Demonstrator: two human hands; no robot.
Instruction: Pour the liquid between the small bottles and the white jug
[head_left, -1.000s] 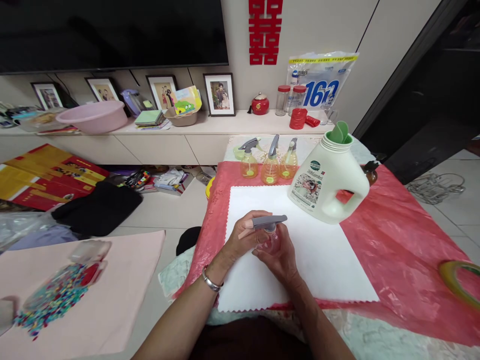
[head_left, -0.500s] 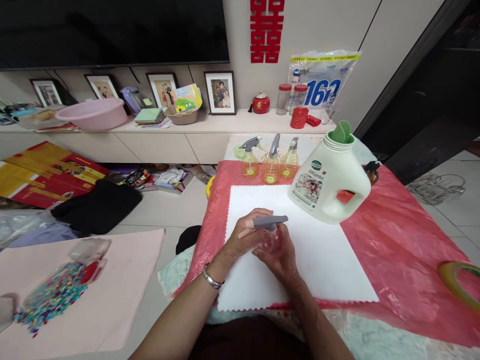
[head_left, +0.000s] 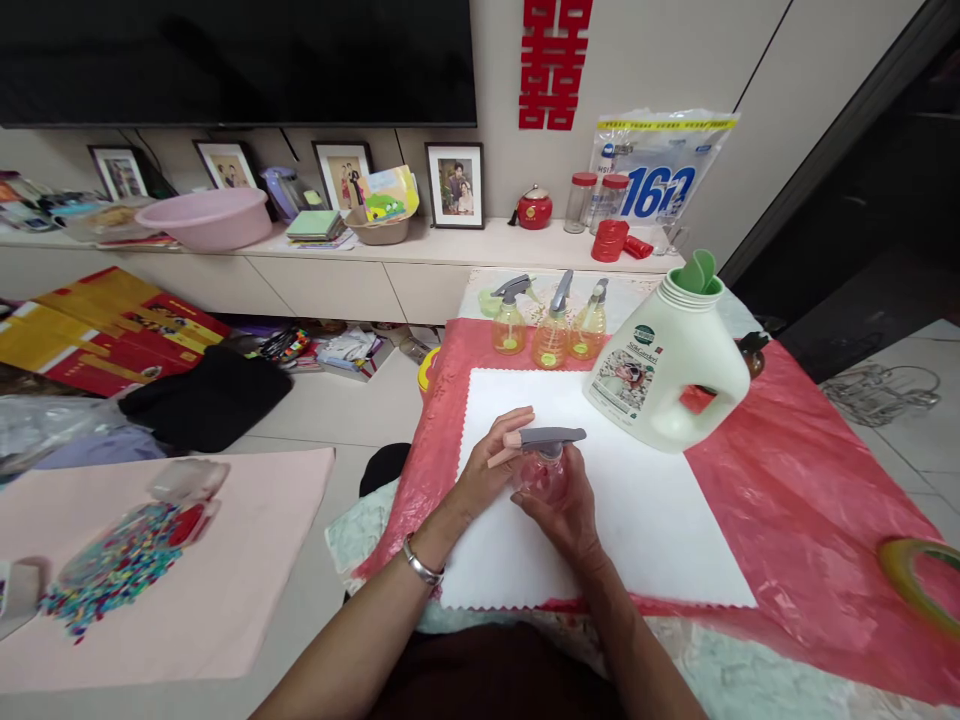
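Note:
A small clear pink spray bottle [head_left: 543, 480] with a grey sprayer head and pink nozzle is held upright over a white scalloped sheet [head_left: 637, 530]. My right hand [head_left: 576, 515] wraps round its body from the right. On the left, my left hand [head_left: 487, 468] stays beside the nozzle and trigger, fingers stretched out and loosened; whether they still touch the bottle is hard to see. Beyond the sheet stand three yellow spray bottles, one on the left [head_left: 508, 330], one in the middle [head_left: 551, 340] and one on the right [head_left: 589, 330]. A large pale detergent jug [head_left: 675, 350] stands right of them.
Red plastic film [head_left: 795, 520] covers the table. A roll of tape [head_left: 915, 580] lies at its right edge, and a brown bottle [head_left: 754, 352] stands behind the jug. At left, a pink surface [head_left: 247, 560] bears scattered coloured pieces [head_left: 112, 570]. A cabinet [head_left: 315, 285] runs along the wall.
My left hand has loosened from the sprayer head and its fingers have straightened, showing more of the bottle. My right hand keeps its hold. The view has shifted slightly left.

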